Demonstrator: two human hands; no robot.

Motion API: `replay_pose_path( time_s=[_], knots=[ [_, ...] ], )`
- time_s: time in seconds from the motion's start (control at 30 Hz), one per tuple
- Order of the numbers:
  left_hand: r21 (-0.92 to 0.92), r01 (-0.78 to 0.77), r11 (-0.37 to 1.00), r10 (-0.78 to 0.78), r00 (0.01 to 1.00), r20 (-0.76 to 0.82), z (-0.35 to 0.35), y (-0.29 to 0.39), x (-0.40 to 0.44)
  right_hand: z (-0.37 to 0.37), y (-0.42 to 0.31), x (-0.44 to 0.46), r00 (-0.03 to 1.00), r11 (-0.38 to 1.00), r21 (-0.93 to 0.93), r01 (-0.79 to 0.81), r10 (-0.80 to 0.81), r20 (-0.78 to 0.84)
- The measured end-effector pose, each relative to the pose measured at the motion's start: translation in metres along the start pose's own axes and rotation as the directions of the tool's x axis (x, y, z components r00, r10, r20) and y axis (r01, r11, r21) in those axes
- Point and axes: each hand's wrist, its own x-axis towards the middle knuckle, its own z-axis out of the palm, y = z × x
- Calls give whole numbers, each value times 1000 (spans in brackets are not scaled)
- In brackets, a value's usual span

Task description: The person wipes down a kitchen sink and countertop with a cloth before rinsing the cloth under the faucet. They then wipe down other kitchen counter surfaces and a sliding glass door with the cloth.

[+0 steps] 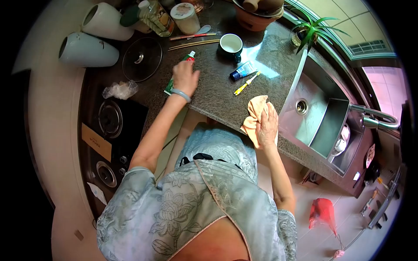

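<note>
On the dark speckled counter [209,93], my left hand [186,79], with a pale bangle at its wrist, has its fingers curled over a green and red tube [169,87]. The tube's two ends show; its middle is hidden. My right hand [267,126] holds an orange cloth [257,111] against the counter near its front edge, fingers extended over it. Between the hands and farther back lie a blue tube [244,71] and a yellow and white toothbrush [247,83]. Behind them stands a dark mug [230,46] with a white inside.
A steel sink [314,91] with a faucet [376,117] is at the right. Chopsticks [193,44], a glass lid [142,59], jars and a bottle [156,18] stand or lie at the back left. A stove [124,126] is left, a potted plant [311,32] back right.
</note>
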Motion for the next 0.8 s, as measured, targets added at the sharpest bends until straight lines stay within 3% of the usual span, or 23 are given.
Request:
replay_pose_path(
  time_s=[0.03,0.1,0.2,0.3,0.53,0.63,0.73,0.8],
  knots=[
    [-121,-113,986,114,993,6,4,22,3,0,-3,2,1000,1000,1,-17,17,-16],
    [-209,-189,960,197,980,19,19,68,5,2,-2,2,999,999,1,-45,45,-11],
    [-178,-164,970,190,972,139,39,121,6,4,1,0,998,998,4,-66,66,-19],
    [-146,-121,982,141,981,136,60,142,10,3,0,0,996,997,-2,-79,79,-46],
    [-61,-84,995,96,966,240,72,135,19,0,-3,4,992,997,29,-75,77,-98],
    [-123,-96,988,127,955,269,74,119,13,1,0,2,992,997,37,-73,76,-100],
    [-349,-90,933,160,971,177,64,91,-6,-1,-2,3,993,995,43,-86,89,-76],
    [-306,-123,944,171,976,137,42,69,-19,0,-2,3,993,995,50,-86,89,-73]
  ],
)
